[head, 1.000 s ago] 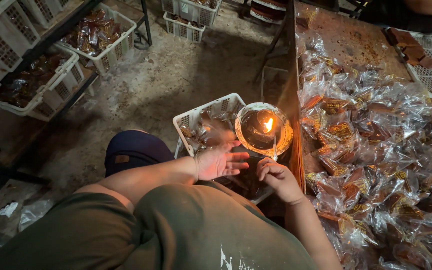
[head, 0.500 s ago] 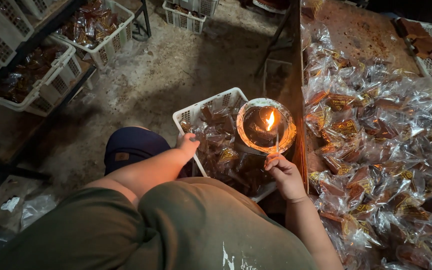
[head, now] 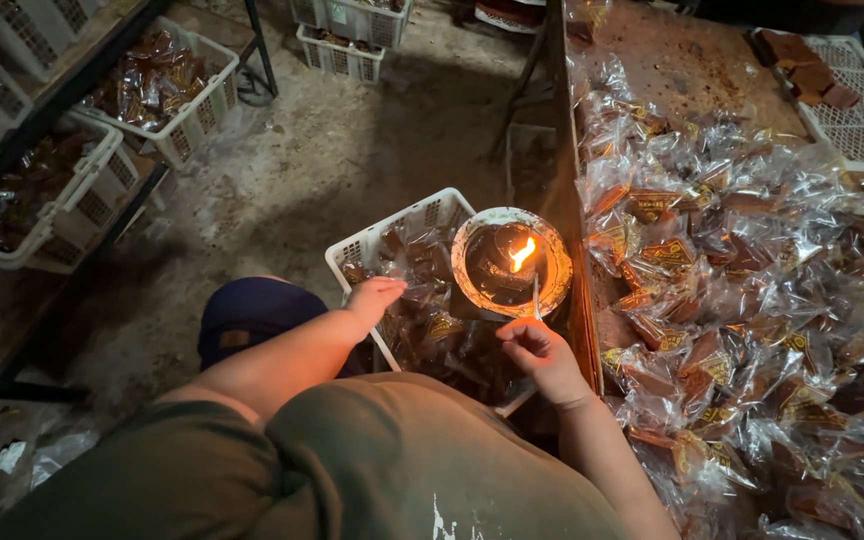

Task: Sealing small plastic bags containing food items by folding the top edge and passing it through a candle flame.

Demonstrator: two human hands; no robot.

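A long rust-brown metal table [head: 692, 70] runs down the right side, and most of it lies under a heap of clear crinkled plastic packets of dark brown blocks [head: 742, 300], many bearing a small yellow-and-dark label. At its far end sits a flat white plastic lattice tray [head: 862, 120] with a few unwrapped brown slabs. On the left, white slotted plastic crates [head: 152, 90] with more such packets rest on a dark metal rack.

Below the table's edge, a white slotted plastic basket [head: 402, 235] on the floor holds wrapped packets. Just beside it, at the table's edge, stands a round shallow metal dish of dark liquid [head: 511, 262] with a small orange flame burning in it.

The left hand [head: 372, 296] rests on the basket's near rim, fingers bent downward over the packets; whether it grips one cannot be told. The right hand [head: 539, 350] is closed, pinching a thin strip of clear plastic [head: 535, 298] that reaches up to the dish's near rim.
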